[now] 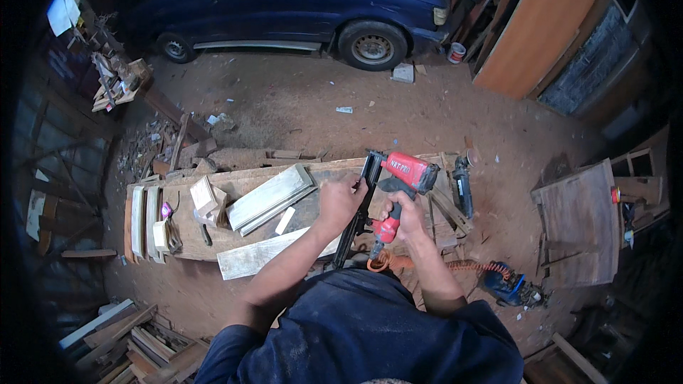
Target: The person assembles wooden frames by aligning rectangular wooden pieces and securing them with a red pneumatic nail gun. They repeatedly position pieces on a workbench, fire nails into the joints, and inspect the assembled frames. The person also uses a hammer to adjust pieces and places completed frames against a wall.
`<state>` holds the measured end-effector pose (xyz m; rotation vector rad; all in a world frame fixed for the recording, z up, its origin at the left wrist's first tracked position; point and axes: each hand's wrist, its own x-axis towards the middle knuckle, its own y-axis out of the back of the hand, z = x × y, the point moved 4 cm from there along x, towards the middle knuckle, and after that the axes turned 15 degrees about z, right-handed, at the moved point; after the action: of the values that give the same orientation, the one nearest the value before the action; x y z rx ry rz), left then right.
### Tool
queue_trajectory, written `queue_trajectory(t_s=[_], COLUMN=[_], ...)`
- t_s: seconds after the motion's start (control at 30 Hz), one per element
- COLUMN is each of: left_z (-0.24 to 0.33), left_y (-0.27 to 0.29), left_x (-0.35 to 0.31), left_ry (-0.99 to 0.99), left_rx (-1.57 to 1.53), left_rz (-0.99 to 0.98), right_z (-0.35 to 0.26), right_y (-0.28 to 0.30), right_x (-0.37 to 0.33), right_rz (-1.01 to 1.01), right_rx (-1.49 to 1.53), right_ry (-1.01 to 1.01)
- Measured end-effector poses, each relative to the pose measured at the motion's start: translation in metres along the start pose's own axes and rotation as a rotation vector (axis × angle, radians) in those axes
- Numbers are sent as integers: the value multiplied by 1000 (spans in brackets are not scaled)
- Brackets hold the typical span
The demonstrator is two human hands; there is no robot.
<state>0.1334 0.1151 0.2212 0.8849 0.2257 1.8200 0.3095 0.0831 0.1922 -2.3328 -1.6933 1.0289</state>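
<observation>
A red and black nail gun (407, 171) is held over the workbench (192, 224), its long black magazine running down toward my body. My right hand (405, 217) is wrapped round its grip. My left hand (341, 203) is beside the upper part of the magazine, fingers pinched together; what they hold, if anything, is too small to make out. An orange coiled hose (466, 266) leads from the gun's lower end. Left of my hands lie pale boards (270, 199) in a stack, a small white strip (285, 220) and a longer whitish board (249, 259), partly behind my left forearm.
Wooden blocks (206, 199) and upright boards (138, 220) are at the bench's left. An angle grinder (463, 185) lies at its right end. A blue compressor (509, 286) sits on the floor at right. Scrap wood (142, 348) piles lower left; a blue car (263, 7) stands beyond.
</observation>
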Motion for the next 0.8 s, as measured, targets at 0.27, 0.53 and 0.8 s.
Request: queue_trajectory(t_s=[0.27, 0.53, 0.8], left_z=[19, -50, -77], left_y=[22, 20, 91], left_x=[-21, -66, -106], left_ry=[-41, 498, 959], left_rx=[-86, -445, -918], left_rz=[-9, -88, -427], right_z=[3, 14, -16], right_y=[-2, 6, 1], right_x=[-21, -26, -36], right_rz=[29, -30, -60], right_rx=[37, 150, 332], right_ry=[-27, -127, -84])
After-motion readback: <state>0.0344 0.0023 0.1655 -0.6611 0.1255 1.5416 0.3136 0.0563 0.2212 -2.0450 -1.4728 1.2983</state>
